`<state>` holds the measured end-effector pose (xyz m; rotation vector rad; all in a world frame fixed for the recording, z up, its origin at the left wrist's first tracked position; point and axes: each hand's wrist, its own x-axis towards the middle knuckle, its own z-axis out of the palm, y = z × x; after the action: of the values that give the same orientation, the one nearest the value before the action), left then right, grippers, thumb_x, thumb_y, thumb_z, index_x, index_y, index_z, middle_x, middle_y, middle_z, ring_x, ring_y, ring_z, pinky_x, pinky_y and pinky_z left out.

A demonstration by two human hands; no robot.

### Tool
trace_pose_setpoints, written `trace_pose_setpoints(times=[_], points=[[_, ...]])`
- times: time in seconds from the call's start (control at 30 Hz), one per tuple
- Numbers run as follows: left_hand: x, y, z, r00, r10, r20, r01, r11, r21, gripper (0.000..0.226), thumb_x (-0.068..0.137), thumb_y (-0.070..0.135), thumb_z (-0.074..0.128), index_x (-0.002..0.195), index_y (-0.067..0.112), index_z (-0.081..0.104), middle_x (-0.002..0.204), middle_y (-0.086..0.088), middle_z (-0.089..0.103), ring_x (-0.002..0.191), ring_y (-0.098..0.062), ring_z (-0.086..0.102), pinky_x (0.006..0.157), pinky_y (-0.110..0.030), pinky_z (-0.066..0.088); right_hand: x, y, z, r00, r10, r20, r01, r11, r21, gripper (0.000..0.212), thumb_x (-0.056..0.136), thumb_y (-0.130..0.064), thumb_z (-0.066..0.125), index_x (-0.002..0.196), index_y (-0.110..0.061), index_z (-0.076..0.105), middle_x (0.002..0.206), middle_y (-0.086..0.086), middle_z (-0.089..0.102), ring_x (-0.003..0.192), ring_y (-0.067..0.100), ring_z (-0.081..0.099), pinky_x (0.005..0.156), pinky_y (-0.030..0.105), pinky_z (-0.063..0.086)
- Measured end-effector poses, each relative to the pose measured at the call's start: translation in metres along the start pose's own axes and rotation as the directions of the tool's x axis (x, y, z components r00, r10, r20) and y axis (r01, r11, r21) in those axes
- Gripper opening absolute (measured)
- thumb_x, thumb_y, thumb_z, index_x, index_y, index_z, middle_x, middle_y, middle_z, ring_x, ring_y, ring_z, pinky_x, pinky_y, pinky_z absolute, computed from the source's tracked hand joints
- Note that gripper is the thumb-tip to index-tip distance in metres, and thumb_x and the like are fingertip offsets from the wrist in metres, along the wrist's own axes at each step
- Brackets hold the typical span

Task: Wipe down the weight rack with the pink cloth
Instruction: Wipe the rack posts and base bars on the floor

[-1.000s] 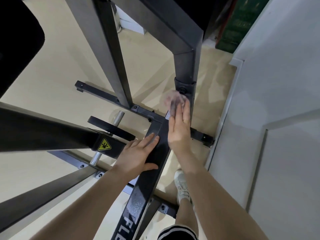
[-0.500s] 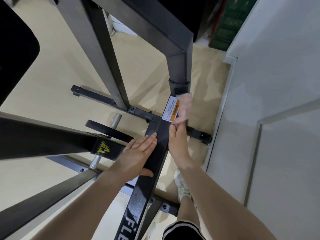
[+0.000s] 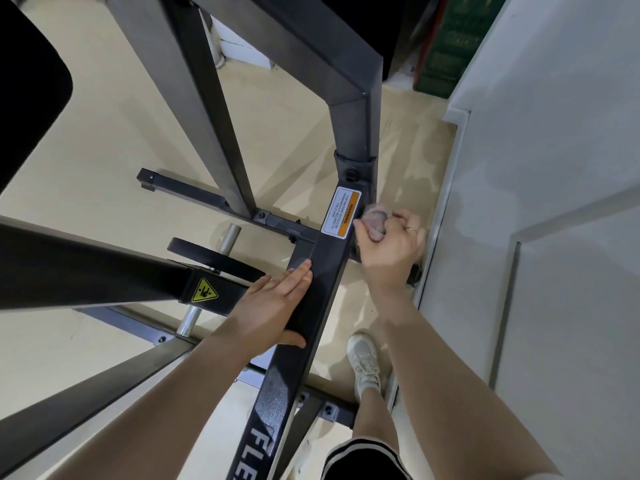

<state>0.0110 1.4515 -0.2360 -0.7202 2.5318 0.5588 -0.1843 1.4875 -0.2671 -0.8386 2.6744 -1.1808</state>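
The right hand (image 3: 388,247) grips the balled pink cloth (image 3: 375,221) against the right side of the weight rack (image 3: 322,268) beam, just beside its warning label (image 3: 341,212), while the left hand (image 3: 277,303) rests flat, fingers straight, on the beam's other side.

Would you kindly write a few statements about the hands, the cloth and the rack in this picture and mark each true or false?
1. The right hand grips the bunched pink cloth. True.
2. The left hand lies flat on the dark rack beam. True.
3. The cloth covers the warning label. False: it is beside the label, which is fully visible.
4. The left hand holds the weight plate. False: it is on the beam.
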Motion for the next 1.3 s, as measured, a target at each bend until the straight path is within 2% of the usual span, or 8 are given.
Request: trace_pose_setpoints(times=[0.13, 0.23, 0.33, 0.53, 0.77, 0.87, 1.03, 1.3], points=[[0.002, -0.002, 0.004, 0.999, 0.014, -0.029, -0.014, 1.0, 0.012, 0.106, 0.077, 0.06, 0.059, 0.15, 0.018, -0.006, 0.155, 0.005, -0.019, 0.145, -0.014, -0.002, 0.118, -0.033, 0.003, 0.019, -0.013, 0.02, 0.947, 0.175, 0.271, -0.295, 0.807, 0.511, 0.025, 0.088, 0.005, 0.057, 0.106, 0.006, 0.04, 0.096, 0.003, 0.052, 0.085, 0.001, 0.054, 0.079, 0.01, 0.038], [0.002, -0.003, 0.004, 0.999, 0.019, -0.031, -0.019, 1.0, -0.003, 0.107, 0.076, 0.06, 0.06, 0.15, 0.017, -0.004, 0.154, 0.006, -0.02, 0.145, -0.014, -0.001, 0.117, -0.031, 0.003, -0.007, -0.012, 0.024, 0.893, 0.248, 0.376, -0.411, 0.79, 0.455, 0.055, 0.097, -0.001, 0.044, 0.144, -0.003, 0.015, 0.11, -0.009, 0.054, 0.091, -0.006, 0.057, 0.072, -0.003, 0.035], [0.001, -0.004, 0.004, 0.999, 0.024, -0.03, -0.024, 1.0, -0.016, 0.108, 0.075, 0.06, 0.061, 0.149, 0.018, -0.005, 0.146, 0.009, -0.027, 0.145, -0.014, -0.002, 0.117, -0.031, 0.004, -0.068, 0.0, 0.011, 0.834, 0.174, 0.524, -0.393, 0.853, 0.343, 0.063, 0.101, -0.011, 0.037, 0.15, -0.011, -0.001, 0.123, -0.011, 0.047, 0.104, -0.007, 0.051, 0.078, -0.001, 0.032], [0.001, -0.004, 0.006, 1.0, 0.003, -0.016, -0.002, 0.999, 0.05, 0.106, 0.078, 0.062, 0.056, 0.148, 0.018, -0.01, 0.143, 0.009, -0.03, 0.144, -0.014, -0.009, 0.116, -0.031, -0.002, -0.048, -0.019, 0.02, 0.862, 0.053, 0.504, -0.251, 0.909, 0.333, 0.061, 0.103, -0.018, 0.031, 0.148, -0.003, -0.007, 0.158, 0.012, -0.005, 0.144, 0.013, -0.01, 0.114, 0.019, -0.005], [-0.022, 0.0, 0.006, 1.0, 0.03, -0.006, -0.029, 0.991, 0.131, 0.097, 0.083, 0.061, 0.051, 0.15, 0.015, -0.003, 0.157, 0.001, -0.015, 0.144, -0.014, -0.013, 0.11, -0.027, -0.015, -0.108, -0.01, -0.01, 0.859, -0.071, 0.506, -0.141, 0.919, 0.368, 0.088, 0.092, 0.004, 0.048, 0.142, -0.019, -0.02, 0.156, 0.004, 0.013, 0.143, 0.018, 0.022, 0.112, 0.02, 0.021], [-0.036, -0.001, 0.008, 0.999, 0.053, 0.008, -0.053, 0.989, 0.137, 0.096, 0.083, 0.059, 0.053, 0.15, 0.013, 0.002, 0.158, -0.002, -0.008, 0.145, -0.016, -0.007, 0.113, -0.028, -0.009, -0.109, -0.014, -0.01, 0.887, 0.026, 0.461, -0.137, 0.968, 0.21, 0.088, 0.091, -0.006, 0.057, 0.148, -0.008, -0.01, 0.137, 0.019, 0.047, 0.122, 0.031, 0.05, 0.101, 0.036, 0.041], [-0.053, 0.012, 0.023, 1.0, 0.024, 0.016, -0.025, 0.999, 0.041, 0.116, 0.072, 0.053, 0.07, 0.149, 0.012, -0.007, 0.157, -0.004, -0.013, 0.145, -0.016, -0.007, 0.114, -0.029, -0.007, -0.145, -0.017, -0.001, 0.895, -0.179, 0.408, 0.119, 0.979, 0.168, 0.052, 0.1, -0.016, 0.041, 0.145, 0.004, 0.022, 0.155, 0.02, 0.013, 0.146, 0.031, 0.008, 0.119, 0.039, 0.01], [-0.048, 0.008, 0.033, 0.999, 0.022, -0.04, -0.018, 0.995, 0.103, 0.125, 0.063, 0.062, 0.071, 0.149, 0.011, -0.004, 0.157, -0.004, -0.012, 0.144, -0.015, -0.006, 0.11, -0.027, -0.012, -0.114, -0.006, 0.009, 0.884, -0.304, 0.356, 0.253, 0.95, 0.184, 0.046, 0.089, 0.008, 0.051, 0.134, 0.01, 0.041, 0.145, 0.026, 0.033, 0.139, 0.039, 0.026, 0.118, 0.043, 0.017]])
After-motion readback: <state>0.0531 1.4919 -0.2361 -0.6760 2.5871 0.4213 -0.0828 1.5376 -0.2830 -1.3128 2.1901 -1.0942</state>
